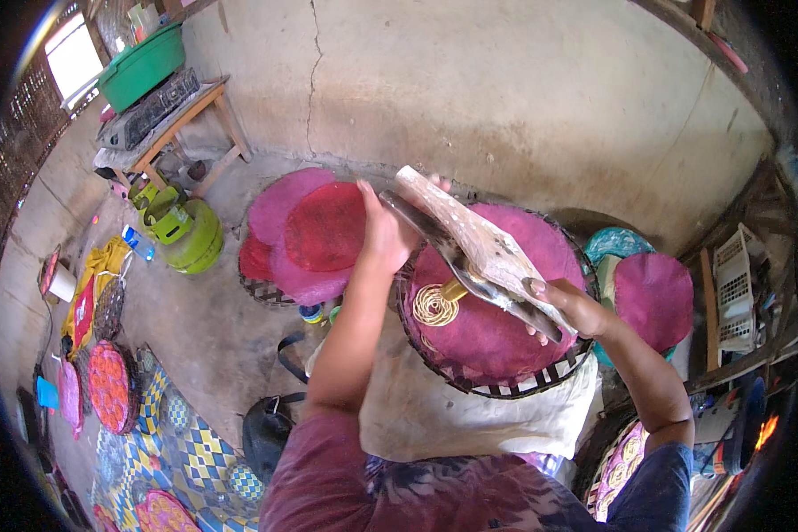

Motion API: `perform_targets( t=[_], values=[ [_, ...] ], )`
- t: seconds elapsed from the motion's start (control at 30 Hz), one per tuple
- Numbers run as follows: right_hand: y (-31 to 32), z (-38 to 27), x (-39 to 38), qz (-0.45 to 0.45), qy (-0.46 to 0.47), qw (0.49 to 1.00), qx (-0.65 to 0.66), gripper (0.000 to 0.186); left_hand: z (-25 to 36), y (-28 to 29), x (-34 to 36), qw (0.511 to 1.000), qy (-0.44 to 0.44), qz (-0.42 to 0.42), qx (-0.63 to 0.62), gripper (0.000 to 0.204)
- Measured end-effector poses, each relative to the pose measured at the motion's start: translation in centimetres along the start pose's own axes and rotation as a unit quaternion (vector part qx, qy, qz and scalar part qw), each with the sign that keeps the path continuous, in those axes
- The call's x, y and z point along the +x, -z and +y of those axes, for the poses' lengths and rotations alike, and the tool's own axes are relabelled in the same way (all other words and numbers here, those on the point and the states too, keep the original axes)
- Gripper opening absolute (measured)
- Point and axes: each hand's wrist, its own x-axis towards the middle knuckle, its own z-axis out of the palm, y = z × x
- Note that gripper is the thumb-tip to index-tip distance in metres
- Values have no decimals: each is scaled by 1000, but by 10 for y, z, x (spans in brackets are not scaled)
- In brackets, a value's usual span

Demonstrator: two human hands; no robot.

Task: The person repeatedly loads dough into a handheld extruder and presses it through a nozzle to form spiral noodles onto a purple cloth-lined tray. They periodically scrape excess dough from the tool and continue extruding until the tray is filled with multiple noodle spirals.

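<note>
Head view: over a round tray, gripping a long two-part tool

Backed by a cracked, pale wall. Includes, at far left, a wooden tabletop. Shows, nearer, the tray with its dark openwork rim, lined by a purplish-pink sheet. Holds the tool slantwise above that sheet, pale bar and dark bar close together, far end at left. Wraps the left hand round the far end, some fingers hidden behind. Clamps the right hand round the near end, thumb on the pale bar, fingertips showing past the dark bar. Shows a coil of yellowish strands on the sheet. Points a brass-coloured cylinder out beside the dark bar, just beside the coil.
</note>
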Motion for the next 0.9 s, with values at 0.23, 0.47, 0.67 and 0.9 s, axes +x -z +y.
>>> perform_targets(
  t=[0.23, 0.47, 0.67, 0.9],
  values=[
    [5, 31, -3, 11, 48, 998, 40, 68, -12, 0, -61, 799, 244, -9, 549, 87],
    [5, 35, -4, 23, 73, 996, 46, 69, -26, -2, -58, 814, 236, 55, 527, 79],
    [4, 37, -4, 50, 88, 992, 73, 64, -32, 18, -60, 766, 199, 32, 610, 83],
    [11, 46, -8, 68, 108, 990, 64, 63, -24, 4, -100, 533, 60, -62, 842, 52]
  ],
)
